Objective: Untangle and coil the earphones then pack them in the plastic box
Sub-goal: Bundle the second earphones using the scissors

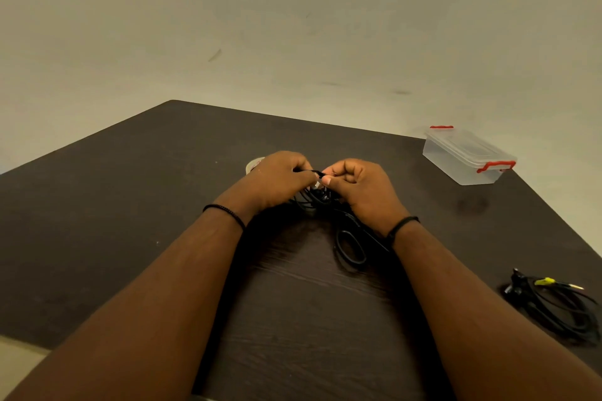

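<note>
Dim, warm, soft indoor light with wide-angle bending at the edges.

The dark brown wooden table (130, 205) takes a faint sheen on its grain between the forearms, and soft shadow pools under the hands. On its far right, the clear plastic box with red clips (465, 156) casts a weak blurred reflection just in front of itself. Detail is soft throughout; the table's edges bow.

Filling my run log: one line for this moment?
stage: untangling | left hand, right hand: pinching earphones | box: lid on, far right | spare cable: right edge
</note>
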